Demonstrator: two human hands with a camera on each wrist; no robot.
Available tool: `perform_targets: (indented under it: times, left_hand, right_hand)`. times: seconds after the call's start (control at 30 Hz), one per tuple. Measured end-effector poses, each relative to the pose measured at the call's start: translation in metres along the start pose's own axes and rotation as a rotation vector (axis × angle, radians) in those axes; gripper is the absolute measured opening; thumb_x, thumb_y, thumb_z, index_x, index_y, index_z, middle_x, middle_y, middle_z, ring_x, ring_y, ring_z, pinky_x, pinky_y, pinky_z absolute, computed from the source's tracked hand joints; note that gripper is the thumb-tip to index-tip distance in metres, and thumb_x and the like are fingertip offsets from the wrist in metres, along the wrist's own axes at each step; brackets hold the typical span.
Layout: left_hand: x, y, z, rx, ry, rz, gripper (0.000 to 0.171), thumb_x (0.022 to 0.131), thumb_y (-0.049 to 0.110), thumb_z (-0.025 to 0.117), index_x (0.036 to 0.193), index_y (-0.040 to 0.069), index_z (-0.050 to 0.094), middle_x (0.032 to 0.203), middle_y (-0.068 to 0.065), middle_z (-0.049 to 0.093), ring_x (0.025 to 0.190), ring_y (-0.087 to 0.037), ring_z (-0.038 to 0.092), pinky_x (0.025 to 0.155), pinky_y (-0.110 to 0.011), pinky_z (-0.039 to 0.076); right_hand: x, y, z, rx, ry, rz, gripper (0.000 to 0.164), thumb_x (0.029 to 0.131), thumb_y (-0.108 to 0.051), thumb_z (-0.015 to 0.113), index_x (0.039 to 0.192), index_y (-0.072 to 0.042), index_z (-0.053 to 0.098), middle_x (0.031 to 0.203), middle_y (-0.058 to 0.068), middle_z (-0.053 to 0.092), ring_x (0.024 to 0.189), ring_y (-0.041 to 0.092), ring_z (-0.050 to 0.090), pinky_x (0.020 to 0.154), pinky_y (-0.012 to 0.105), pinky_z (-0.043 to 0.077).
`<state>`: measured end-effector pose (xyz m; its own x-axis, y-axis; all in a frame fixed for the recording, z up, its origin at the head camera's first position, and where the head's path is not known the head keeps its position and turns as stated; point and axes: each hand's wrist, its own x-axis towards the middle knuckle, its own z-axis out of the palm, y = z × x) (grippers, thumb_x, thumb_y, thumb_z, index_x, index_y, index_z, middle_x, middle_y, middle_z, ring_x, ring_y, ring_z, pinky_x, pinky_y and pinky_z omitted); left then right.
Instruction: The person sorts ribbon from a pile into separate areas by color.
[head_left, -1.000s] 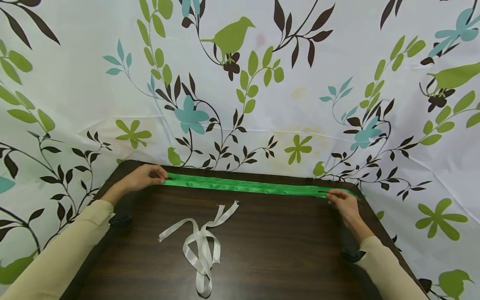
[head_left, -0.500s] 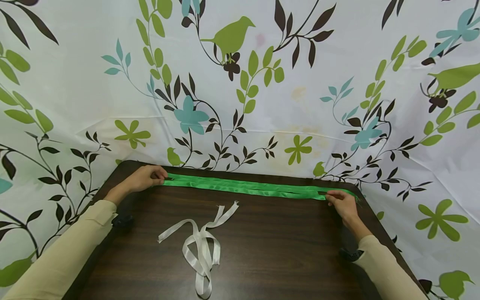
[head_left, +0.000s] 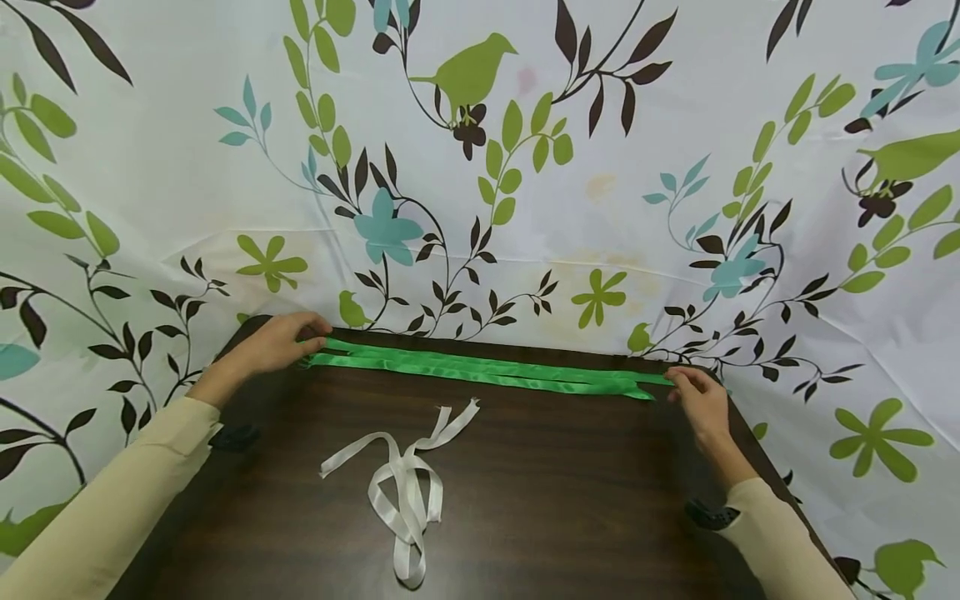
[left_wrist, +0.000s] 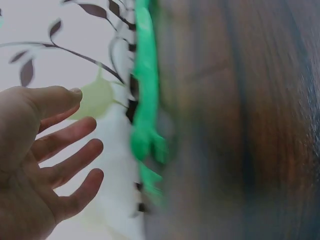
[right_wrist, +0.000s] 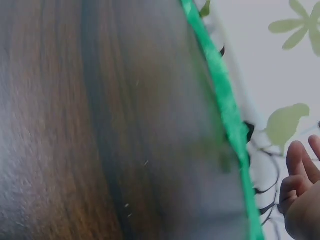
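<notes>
A green satin ribbon [head_left: 465, 368] lies folded in long parallel strands along the far edge of the dark wooden table. At its left end my left hand [head_left: 288, 340] hovers with fingers apart; in the left wrist view the hand [left_wrist: 60, 145] is spread, holding nothing, beside the ribbon's loose ends [left_wrist: 150, 175]. My right hand [head_left: 699, 400] has its fingertips by the right end, where one strand runs behind them. The right wrist view shows that hand's fingers [right_wrist: 296, 162] loosely bent beside the ribbon [right_wrist: 227, 107], with nothing between them.
A loosely looped white ribbon [head_left: 405, 500] lies on the middle-left of the dark table [head_left: 570, 483]. Just behind the table's far edge hangs a white curtain [head_left: 570, 208] printed with leaves, birds and flowers.
Both hands have let go of the ribbon's ends. The left hand has lifted slightly and shifted left; the right has moved a little right and up. The ribbon's strands stand more apart at the ends.
</notes>
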<state>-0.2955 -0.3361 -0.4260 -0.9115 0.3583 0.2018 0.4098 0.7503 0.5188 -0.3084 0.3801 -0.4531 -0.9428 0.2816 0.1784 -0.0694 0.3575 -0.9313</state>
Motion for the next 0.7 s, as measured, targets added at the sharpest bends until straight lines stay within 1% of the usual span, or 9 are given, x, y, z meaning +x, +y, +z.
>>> perform_targets:
  times: [0.07, 0.17, 0.27, 0.33, 0.4, 0.5, 0.57, 0.63, 0.7]
  left_hand:
    - [-0.003, 0.013, -0.004, 0.005, 0.008, 0.028, 0.025, 0.101, 0.012, 0.067, 0.121, -0.003, 0.065, 0.117, -0.019, 0.067, 0.105, -0.036, 0.065, 0.087, -0.054, 0.049]
    - [-0.009, 0.034, -0.006, -0.009, -0.003, 0.078, 0.025, 0.101, 0.014, 0.067, 0.122, 0.001, 0.065, 0.119, -0.016, 0.067, 0.105, -0.034, 0.065, 0.087, -0.055, 0.050]
    - [-0.015, 0.055, -0.002, -0.042, -0.012, 0.127, 0.024, 0.101, 0.017, 0.067, 0.123, 0.006, 0.066, 0.120, -0.010, 0.067, 0.104, -0.030, 0.065, 0.086, -0.055, 0.051]
    - [-0.019, 0.067, 0.001, -0.066, -0.010, 0.146, 0.024, 0.101, 0.018, 0.067, 0.124, 0.009, 0.066, 0.119, -0.006, 0.067, 0.103, -0.027, 0.066, 0.084, -0.053, 0.052]
    - [-0.024, 0.079, 0.007, -0.084, -0.006, 0.162, 0.024, 0.101, 0.018, 0.068, 0.124, 0.010, 0.066, 0.118, -0.004, 0.068, 0.102, -0.024, 0.066, 0.085, -0.053, 0.052]
    - [-0.031, 0.095, 0.018, -0.102, -0.023, 0.175, 0.024, 0.101, 0.018, 0.069, 0.124, 0.011, 0.066, 0.116, -0.001, 0.068, 0.104, -0.020, 0.066, 0.086, -0.050, 0.052]
    - [-0.035, 0.105, 0.027, -0.109, -0.049, 0.185, 0.024, 0.101, 0.019, 0.068, 0.124, 0.011, 0.066, 0.115, 0.001, 0.068, 0.105, -0.018, 0.066, 0.087, -0.049, 0.052]
    - [-0.039, 0.114, 0.035, -0.117, -0.078, 0.195, 0.024, 0.101, 0.021, 0.068, 0.123, 0.012, 0.066, 0.114, 0.001, 0.068, 0.106, -0.017, 0.065, 0.089, -0.049, 0.052]
    - [-0.043, 0.123, 0.044, -0.116, -0.104, 0.214, 0.023, 0.101, 0.023, 0.068, 0.123, 0.015, 0.067, 0.113, 0.003, 0.068, 0.106, -0.016, 0.064, 0.088, -0.047, 0.052]
  right_hand:
    - [-0.004, -0.010, 0.000, 0.038, -0.042, -0.024, 0.034, 0.100, -0.034, 0.069, 0.118, -0.005, 0.072, 0.106, 0.004, 0.074, 0.069, 0.014, 0.068, 0.063, 0.021, 0.051]
    - [-0.013, -0.028, 0.001, 0.047, -0.107, -0.082, 0.038, 0.103, -0.033, 0.064, 0.122, -0.001, 0.070, 0.109, 0.005, 0.074, 0.072, 0.018, 0.070, 0.061, 0.022, 0.051]
    - [-0.027, -0.050, 0.006, 0.024, -0.156, -0.160, 0.040, 0.106, -0.029, 0.058, 0.125, 0.006, 0.066, 0.108, 0.005, 0.074, 0.076, 0.023, 0.070, 0.061, 0.023, 0.050]
    - [-0.036, -0.063, 0.010, 0.028, -0.188, -0.198, 0.038, 0.108, -0.025, 0.055, 0.124, 0.008, 0.065, 0.108, 0.007, 0.074, 0.078, 0.028, 0.069, 0.062, 0.025, 0.051]
    - [-0.044, -0.070, 0.014, 0.027, -0.218, -0.236, 0.035, 0.109, -0.022, 0.053, 0.124, 0.008, 0.065, 0.109, 0.011, 0.073, 0.079, 0.031, 0.068, 0.062, 0.026, 0.050]
    - [-0.051, -0.069, 0.019, 0.055, -0.261, -0.267, 0.034, 0.110, -0.018, 0.050, 0.125, 0.008, 0.064, 0.112, 0.020, 0.069, 0.080, 0.037, 0.065, 0.061, 0.027, 0.049]
    - [-0.054, -0.064, 0.023, 0.070, -0.285, -0.282, 0.034, 0.110, -0.019, 0.049, 0.125, 0.008, 0.064, 0.113, 0.022, 0.068, 0.081, 0.039, 0.064, 0.061, 0.027, 0.049]
    - [-0.056, -0.059, 0.029, 0.083, -0.307, -0.291, 0.033, 0.110, -0.020, 0.049, 0.124, 0.006, 0.065, 0.112, 0.022, 0.069, 0.081, 0.038, 0.065, 0.061, 0.027, 0.050]
    - [-0.060, -0.057, 0.035, 0.082, -0.328, -0.307, 0.033, 0.110, -0.022, 0.050, 0.122, 0.003, 0.067, 0.110, 0.019, 0.070, 0.080, 0.034, 0.066, 0.061, 0.026, 0.050]
